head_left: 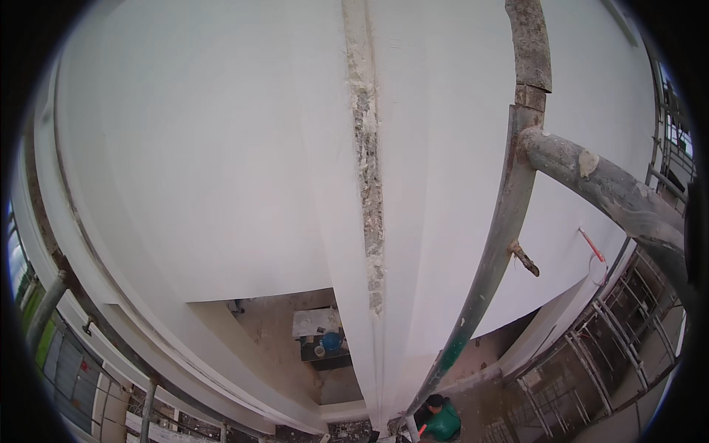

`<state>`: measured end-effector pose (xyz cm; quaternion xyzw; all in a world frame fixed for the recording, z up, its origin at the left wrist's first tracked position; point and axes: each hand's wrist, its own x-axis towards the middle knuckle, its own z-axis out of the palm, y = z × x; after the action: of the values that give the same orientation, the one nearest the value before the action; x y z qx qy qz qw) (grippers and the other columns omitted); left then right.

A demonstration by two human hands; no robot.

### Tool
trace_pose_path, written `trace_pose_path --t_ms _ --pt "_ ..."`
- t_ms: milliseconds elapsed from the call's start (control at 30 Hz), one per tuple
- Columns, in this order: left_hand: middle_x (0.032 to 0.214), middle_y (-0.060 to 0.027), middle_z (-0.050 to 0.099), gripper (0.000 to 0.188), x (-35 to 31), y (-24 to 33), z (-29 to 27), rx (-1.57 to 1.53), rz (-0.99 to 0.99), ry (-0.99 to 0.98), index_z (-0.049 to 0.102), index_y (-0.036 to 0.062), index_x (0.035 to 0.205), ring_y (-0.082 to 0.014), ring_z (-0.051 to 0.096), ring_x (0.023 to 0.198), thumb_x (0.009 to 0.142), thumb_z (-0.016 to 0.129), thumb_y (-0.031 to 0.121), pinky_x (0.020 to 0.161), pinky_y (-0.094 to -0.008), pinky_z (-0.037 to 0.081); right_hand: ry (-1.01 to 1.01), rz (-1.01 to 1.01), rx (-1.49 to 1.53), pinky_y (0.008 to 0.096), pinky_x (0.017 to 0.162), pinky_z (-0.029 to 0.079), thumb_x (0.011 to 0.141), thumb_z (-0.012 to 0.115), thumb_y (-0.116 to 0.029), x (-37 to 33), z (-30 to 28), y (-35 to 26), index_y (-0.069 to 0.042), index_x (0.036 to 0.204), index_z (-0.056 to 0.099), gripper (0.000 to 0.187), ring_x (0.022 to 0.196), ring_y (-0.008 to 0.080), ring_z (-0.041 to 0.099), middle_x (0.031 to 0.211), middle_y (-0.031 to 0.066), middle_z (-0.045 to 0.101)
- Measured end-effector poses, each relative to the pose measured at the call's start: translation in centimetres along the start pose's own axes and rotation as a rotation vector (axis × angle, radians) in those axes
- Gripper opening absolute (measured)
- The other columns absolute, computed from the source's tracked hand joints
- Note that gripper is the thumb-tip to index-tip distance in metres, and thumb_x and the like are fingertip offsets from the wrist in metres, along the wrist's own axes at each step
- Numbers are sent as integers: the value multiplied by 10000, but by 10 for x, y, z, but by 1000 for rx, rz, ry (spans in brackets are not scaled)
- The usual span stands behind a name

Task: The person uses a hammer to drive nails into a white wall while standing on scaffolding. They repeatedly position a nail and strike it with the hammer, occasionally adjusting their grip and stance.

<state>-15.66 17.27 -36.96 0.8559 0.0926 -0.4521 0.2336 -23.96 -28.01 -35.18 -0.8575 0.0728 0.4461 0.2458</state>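
Observation:
Neither of my hands is in view. A tall white plastered wall (221, 162) fills most of the picture, seen from high up. A rough unplastered vertical strip (367, 170) runs down a corner of it. A plaster-caked scaffold pole (496, 244) curves down in front of the wall, and a thicker crossing pole (605, 188) joins it at the upper right.
Far below, a person in a green top (443, 421) stands at the foot of the wall. A blue bucket (331, 341) and a dark tray lie on the ground. An orange-handled tool (592, 247) hangs on the wall. Scaffold frames (613, 332) stand at right, railings at lower left.

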Motion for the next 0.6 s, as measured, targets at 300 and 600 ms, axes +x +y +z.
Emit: trace_pose_path --t_ms 300,600 --pt "809 -118 749 805 -4 -38 29 -10 3 3 766 67 821 -316 727 830 850 535 838 793 -480 533 3 45 52 442 984 537 813 693 -600 2 18 11 -51 1168 749 656 1131 350 696 1224 226 706" --pt "692 -116 695 656 -54 -42 48 -146 -41 -39 706 -22 782 -235 674 580 886 703 626 530 -418 545 -25 -12 -57 460 968 544 872 658 -586 -45 38 11 -211 1241 731 531 1077 368 707 1181 221 708"
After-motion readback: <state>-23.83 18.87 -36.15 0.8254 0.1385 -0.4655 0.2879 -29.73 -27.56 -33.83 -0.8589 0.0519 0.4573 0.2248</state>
